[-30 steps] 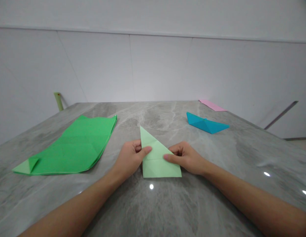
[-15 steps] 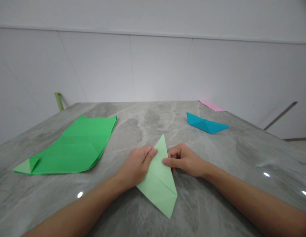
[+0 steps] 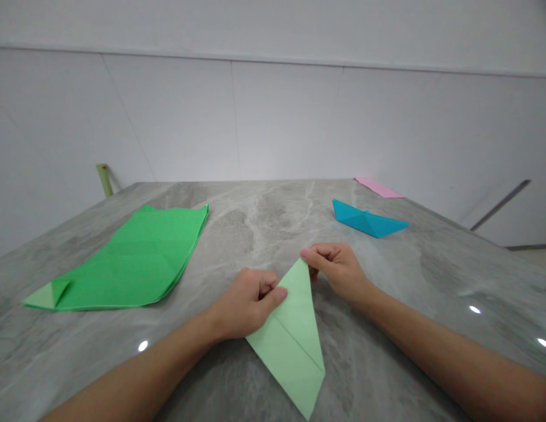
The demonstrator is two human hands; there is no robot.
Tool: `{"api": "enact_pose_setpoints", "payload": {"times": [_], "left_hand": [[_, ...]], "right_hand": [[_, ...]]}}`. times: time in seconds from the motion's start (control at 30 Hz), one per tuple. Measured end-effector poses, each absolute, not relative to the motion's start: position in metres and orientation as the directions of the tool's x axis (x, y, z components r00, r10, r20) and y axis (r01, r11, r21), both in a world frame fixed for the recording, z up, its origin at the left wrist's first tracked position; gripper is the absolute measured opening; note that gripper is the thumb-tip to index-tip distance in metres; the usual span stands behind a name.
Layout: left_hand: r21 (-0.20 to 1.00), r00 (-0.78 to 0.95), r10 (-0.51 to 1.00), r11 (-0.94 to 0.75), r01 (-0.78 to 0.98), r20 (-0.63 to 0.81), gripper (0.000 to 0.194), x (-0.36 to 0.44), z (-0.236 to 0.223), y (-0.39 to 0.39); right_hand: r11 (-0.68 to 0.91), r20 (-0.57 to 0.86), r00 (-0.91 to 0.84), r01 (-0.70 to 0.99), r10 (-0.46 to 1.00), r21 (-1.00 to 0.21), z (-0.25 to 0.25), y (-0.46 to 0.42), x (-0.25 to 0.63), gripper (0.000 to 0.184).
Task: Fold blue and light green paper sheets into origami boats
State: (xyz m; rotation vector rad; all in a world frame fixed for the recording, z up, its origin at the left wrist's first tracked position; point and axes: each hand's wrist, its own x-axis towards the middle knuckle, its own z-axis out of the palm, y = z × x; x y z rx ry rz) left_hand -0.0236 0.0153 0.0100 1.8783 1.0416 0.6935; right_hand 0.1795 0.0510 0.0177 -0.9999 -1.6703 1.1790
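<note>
A folded sheet of light green paper (image 3: 294, 334) is held between my two hands over the grey table, its narrow tip pointing away from me. My left hand (image 3: 250, 302) grips its left edge, thumb on top and fingers curled beneath. At the far tip, my right hand (image 3: 336, 266) pinches the paper between thumb and fingers. A crease line runs slantwise across the lower part of the paper. The undersides of both grips are hidden.
Brighter green paper sheets (image 3: 136, 258) lie stacked at the left, one corner turned up. A blue folded paper boat (image 3: 368, 220) stands at the right. Behind it, pink paper (image 3: 378, 187) lies at the edge of the marbled grey table (image 3: 264, 217). A white wall (image 3: 277, 123) rises behind.
My right hand has shifted from the paper's right edge up to its far tip. The light green paper has moved slightly nearer to me and to the right, with my left hand following.
</note>
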Motion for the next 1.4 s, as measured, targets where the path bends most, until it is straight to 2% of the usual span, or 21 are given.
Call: {"api": "enact_pose_setpoints", "payload": {"times": [0.13, 0.37, 0.5, 1.0, 1.4], "left_hand": [[0.917, 0.475, 0.880, -0.203, 0.343, 0.017, 0.038, -0.025, 0.008, 0.016], [0.950, 0.536, 0.844, -0.143, 0.276, -0.028, 0.039, -0.021, 0.007, 0.015], [0.957, 0.501, 0.865, -0.140, 0.253, -0.006, 0.041, -0.020, 0.006, 0.015], [0.932, 0.226, 0.963, -0.212, 0.295, 0.147, 0.039, -0.019, 0.007, 0.022], [0.859, -0.156, 0.916, -0.272, 0.435, 0.369, 0.039, -0.036, 0.015, 0.031]], "right_hand": [[0.248, 0.199, -0.277, 0.157, 0.940, -0.956, 0.018, 0.053, 0.180, 0.047], [0.233, 0.165, -0.338, 0.171, 0.926, -0.957, 0.016, 0.048, 0.173, 0.044], [0.209, 0.140, -0.353, 0.164, 0.925, -0.964, 0.018, 0.046, 0.169, 0.043], [0.157, 0.013, -0.493, 0.251, 0.870, -0.955, 0.013, 0.046, 0.173, 0.047], [0.086, -0.083, -0.549, 0.276, 0.832, -0.957, 0.010, 0.047, 0.176, 0.042]]}}
